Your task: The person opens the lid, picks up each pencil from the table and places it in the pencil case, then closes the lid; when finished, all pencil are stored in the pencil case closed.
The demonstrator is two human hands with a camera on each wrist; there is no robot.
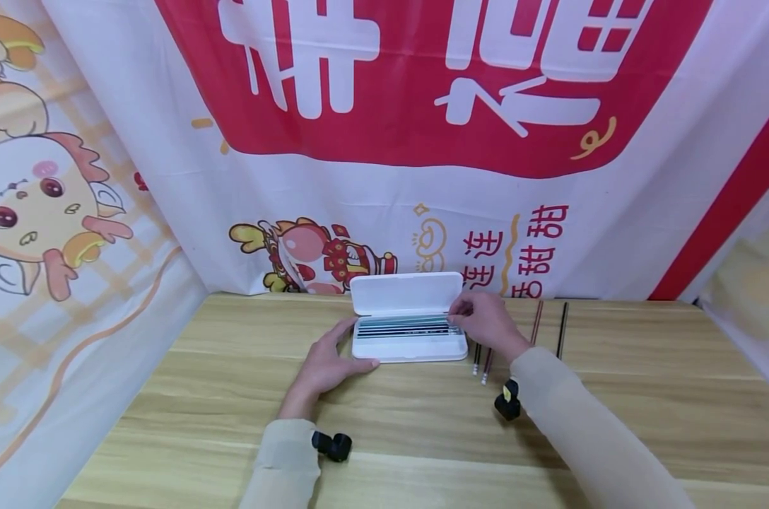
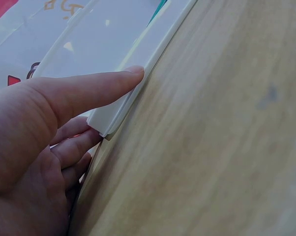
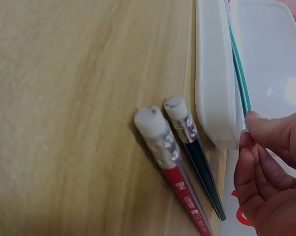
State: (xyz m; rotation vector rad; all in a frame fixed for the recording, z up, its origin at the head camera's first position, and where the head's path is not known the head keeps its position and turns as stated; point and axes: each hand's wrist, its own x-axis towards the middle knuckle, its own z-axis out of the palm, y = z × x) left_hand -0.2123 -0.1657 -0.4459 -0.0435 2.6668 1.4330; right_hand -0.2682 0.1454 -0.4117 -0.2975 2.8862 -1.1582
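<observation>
An open white pencil case [image 1: 410, 348] lies on the table with its lid [image 1: 406, 294] raised at the back. Several dark and teal pencils [image 1: 400, 330] lie lengthwise inside. My left hand [image 1: 326, 362] holds the case's left end, its thumb [image 2: 106, 89] along the near edge and other fingers around the corner. At the right end, my right hand [image 1: 486, 322] pinches the end of a teal pencil [image 3: 240, 73] between thumb and fingers. Just right of the case, partly below that hand, lie a red pencil [image 3: 180, 184] and a black pencil [image 3: 199, 160], both with white erasers.
Farther right on the wooden table [image 1: 423, 431] lie another reddish pencil [image 1: 537, 322] and a dark pencil [image 1: 562, 330]. A printed red and white cloth [image 1: 384, 191] hangs behind the table's back edge, and a patterned cloth [image 1: 73, 283] hangs at the left.
</observation>
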